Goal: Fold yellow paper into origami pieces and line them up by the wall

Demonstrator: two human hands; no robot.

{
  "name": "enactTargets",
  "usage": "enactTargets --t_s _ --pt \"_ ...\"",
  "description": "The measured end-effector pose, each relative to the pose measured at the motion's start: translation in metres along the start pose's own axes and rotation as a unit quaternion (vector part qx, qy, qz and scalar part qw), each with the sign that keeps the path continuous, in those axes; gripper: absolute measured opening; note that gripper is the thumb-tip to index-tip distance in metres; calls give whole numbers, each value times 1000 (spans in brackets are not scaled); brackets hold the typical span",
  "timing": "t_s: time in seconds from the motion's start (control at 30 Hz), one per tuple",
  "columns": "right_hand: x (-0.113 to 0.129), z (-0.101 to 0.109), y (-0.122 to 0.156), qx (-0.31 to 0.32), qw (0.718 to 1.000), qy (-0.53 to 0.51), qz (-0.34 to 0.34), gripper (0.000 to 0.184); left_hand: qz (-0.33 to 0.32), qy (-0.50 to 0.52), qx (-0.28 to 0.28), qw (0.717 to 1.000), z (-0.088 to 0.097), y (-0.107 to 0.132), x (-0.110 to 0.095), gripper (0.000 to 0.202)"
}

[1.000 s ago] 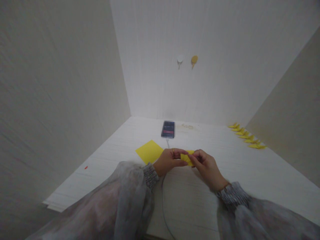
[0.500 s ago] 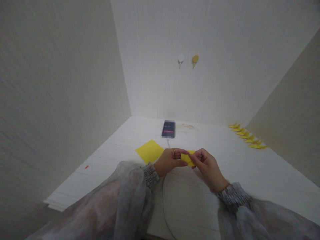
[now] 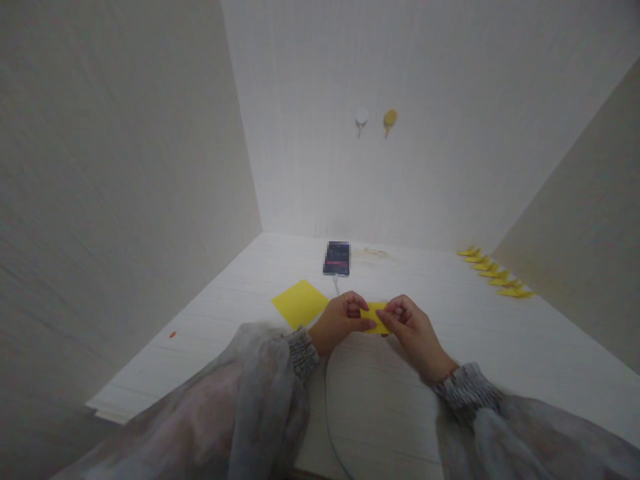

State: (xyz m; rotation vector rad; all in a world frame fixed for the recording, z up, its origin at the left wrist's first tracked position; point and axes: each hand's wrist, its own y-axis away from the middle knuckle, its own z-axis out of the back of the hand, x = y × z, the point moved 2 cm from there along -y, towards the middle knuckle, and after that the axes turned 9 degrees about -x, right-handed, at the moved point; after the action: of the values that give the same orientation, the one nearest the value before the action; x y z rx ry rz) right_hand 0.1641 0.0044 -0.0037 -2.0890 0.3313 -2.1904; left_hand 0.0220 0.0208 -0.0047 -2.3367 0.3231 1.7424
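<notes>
A small folded piece of yellow paper [image 3: 376,319] is held up between my two hands, above the white table. My left hand [image 3: 343,321] pinches its left end between thumb and fingers. At its right end, my right hand [image 3: 411,328] grips it, the thumb pressed on the front face. The fingers behind the paper are partly hidden. A flat yellow paper sheet [image 3: 299,303] lies just left of my left hand, turned like a diamond, its right corner beside the wrist.
A phone [image 3: 337,259] lies near the back wall, with a cable [image 3: 327,407] running under my left hand toward me. Several folded yellow paper pieces [image 3: 493,272] form a row at the right wall. A small orange bit [image 3: 173,335] sits at the left. Two hooks [image 3: 390,119] are on the wall.
My left index finger has drawn back from the paper's top edge, so more of its face shows. Both hands still hold it in nearly the same spot.
</notes>
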Motion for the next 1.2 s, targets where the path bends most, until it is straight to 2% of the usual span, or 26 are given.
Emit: enactTargets --t_s 0.17,0.33,0.57,0.77,1.07,1.2 --pt "1 -2 0 19 999 -37 -8 20 -1 -25 -20 999 -1 0 -1 38" --pt "10 0 0 4 998 -67 -21 18 15 -8 -32 999 -1 0 -1 41" --pt "2 2 -2 30 998 -7 -63 24 -27 -27 -52 998 4 -3 2 35" --pt "-7 2 -3 66 995 28 -68 27 -28 -51 -49 997 4 -3 1 35" --pt "-8 2 -2 57 995 60 -61 28 -23 -66 -66 995 2 -2 -3 34" --pt "-7 1 -2 63 995 32 -66 27 -12 -67 -68 995 1 -1 -2 36"
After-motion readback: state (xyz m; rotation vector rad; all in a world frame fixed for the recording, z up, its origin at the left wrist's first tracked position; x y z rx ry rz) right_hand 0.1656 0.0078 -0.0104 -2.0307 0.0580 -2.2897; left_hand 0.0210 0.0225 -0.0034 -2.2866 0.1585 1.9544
